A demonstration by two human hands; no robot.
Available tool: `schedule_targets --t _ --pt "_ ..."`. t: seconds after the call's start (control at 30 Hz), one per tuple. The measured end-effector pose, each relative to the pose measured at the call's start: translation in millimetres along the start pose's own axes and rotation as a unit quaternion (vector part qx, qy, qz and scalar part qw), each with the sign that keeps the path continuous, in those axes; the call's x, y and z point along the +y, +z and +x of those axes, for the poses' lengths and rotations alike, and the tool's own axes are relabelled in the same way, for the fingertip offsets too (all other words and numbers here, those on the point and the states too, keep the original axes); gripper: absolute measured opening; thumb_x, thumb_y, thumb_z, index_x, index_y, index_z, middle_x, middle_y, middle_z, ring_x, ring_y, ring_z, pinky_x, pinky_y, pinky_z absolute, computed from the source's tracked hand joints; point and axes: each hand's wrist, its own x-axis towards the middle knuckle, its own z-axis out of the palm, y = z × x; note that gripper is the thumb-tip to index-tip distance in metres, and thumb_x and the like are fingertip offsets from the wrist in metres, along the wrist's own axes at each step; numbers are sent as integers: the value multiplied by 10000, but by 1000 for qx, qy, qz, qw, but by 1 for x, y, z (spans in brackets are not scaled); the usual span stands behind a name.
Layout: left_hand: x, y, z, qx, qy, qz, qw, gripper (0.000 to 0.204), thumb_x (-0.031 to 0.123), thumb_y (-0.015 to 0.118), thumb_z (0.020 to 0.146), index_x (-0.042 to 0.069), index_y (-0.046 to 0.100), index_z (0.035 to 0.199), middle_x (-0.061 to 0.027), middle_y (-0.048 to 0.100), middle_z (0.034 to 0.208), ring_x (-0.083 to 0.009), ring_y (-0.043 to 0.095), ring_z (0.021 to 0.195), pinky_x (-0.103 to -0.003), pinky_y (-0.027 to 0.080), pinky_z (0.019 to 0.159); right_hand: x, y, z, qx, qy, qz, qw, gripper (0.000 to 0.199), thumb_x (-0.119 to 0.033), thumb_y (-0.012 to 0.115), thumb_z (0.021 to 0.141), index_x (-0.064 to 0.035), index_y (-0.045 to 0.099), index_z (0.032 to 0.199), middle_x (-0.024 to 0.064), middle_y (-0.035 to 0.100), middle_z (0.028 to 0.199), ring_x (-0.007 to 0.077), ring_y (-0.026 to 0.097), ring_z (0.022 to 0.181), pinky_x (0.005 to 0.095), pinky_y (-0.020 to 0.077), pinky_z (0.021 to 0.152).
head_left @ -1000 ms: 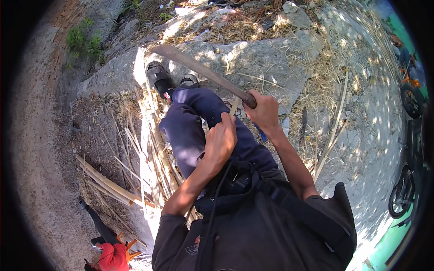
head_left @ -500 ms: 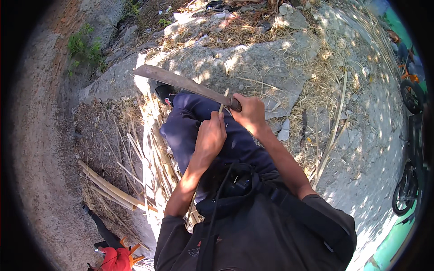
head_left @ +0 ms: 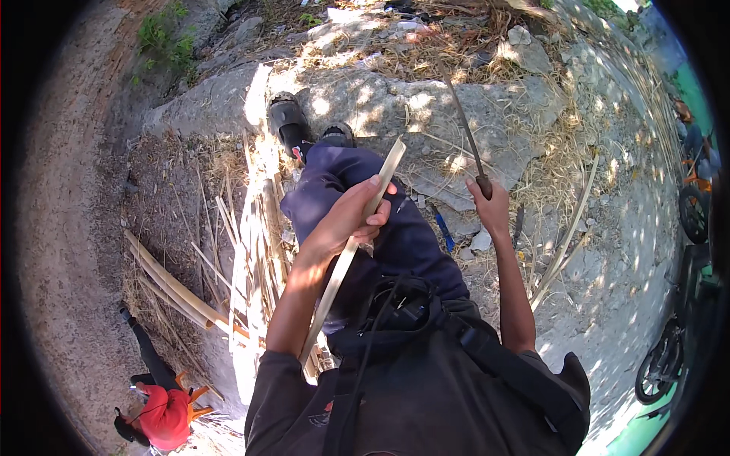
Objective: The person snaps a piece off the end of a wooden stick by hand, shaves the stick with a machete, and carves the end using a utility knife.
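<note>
the big grey cracked rock slab fills the top middle of the frame, with dry yellow straw lying on it. below it, in the lower middle, is the person's dark shirt and black strap bag. the person's legs in dark blue trousers stretch up from the middle of the frame, and the black sandals rest on the edge of the rock. a heap of pale split bamboo strips and sticks lies on the dirt at the left, just beside the legs. a person in a red top crouches at the lower left. dark motorbikes stand at the right edge.

the left hand is in the middle of the frame, its fingers wrapped tight round a long flat pale bamboo strip. the strip runs on a slant from near the left elbow up past the hand, over the blue trousers. the right hand is right of the middle, fingers closed round the dark handle of a long thin dark metal blade. the blade points up over the rock, well apart from the strip.
</note>
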Motion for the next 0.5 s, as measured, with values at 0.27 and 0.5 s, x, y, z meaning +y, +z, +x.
schedule_targets --t 0.27,0.5 --pt "-13 4 16 17 3 111 994 405 450 388 1156 94 515 1011 30 414 707 -37 342 501 -219 310 448 -46 4 -41 -44 -44 162 985 534 -461 580 1059 -7 576 780 22 493 563 93 467 537 321 350 516" --pt "-20 14 11 96 162 284 940 387 346 403 1167 51 555 968 20 434 696 -61 391 548 -242 342 499 -89 5 -38 -61 -207 23 976 528 -556 707 944 -31 655 951 133 616 667 366 625 614 417 473 587"
